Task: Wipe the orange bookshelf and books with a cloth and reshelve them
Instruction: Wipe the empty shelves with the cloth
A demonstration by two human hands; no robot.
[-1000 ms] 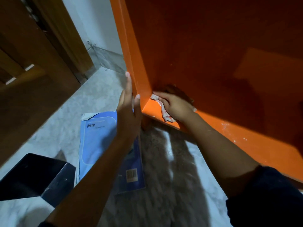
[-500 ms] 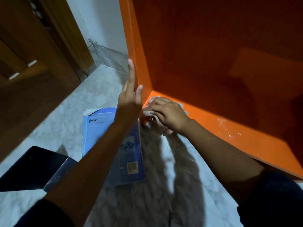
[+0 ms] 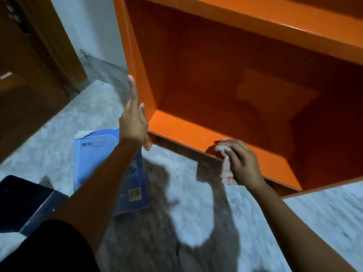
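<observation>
A person's right hand (image 3: 244, 163) grips a pale cloth (image 3: 225, 167) at the front edge of the bottom board of the orange bookshelf (image 3: 196, 75); the left hand (image 3: 133, 122), fingers straight, rests against its left side panel; a blue book (image 3: 92, 154) lies on the marble floor (image 3: 59, 134) just beside the shelf.

The light-blue paperback book (image 3: 94, 163) lying flat carries two dark Chinese characters (image 3: 86, 144) near the upper left corner of its cover, blurred but looking like "数学", with a line of smaller print beneath them too faint to read. Near the cover's lower right edge sits a white barcode label (image 3: 134, 193), its bars visible, its digits illegible.
</observation>
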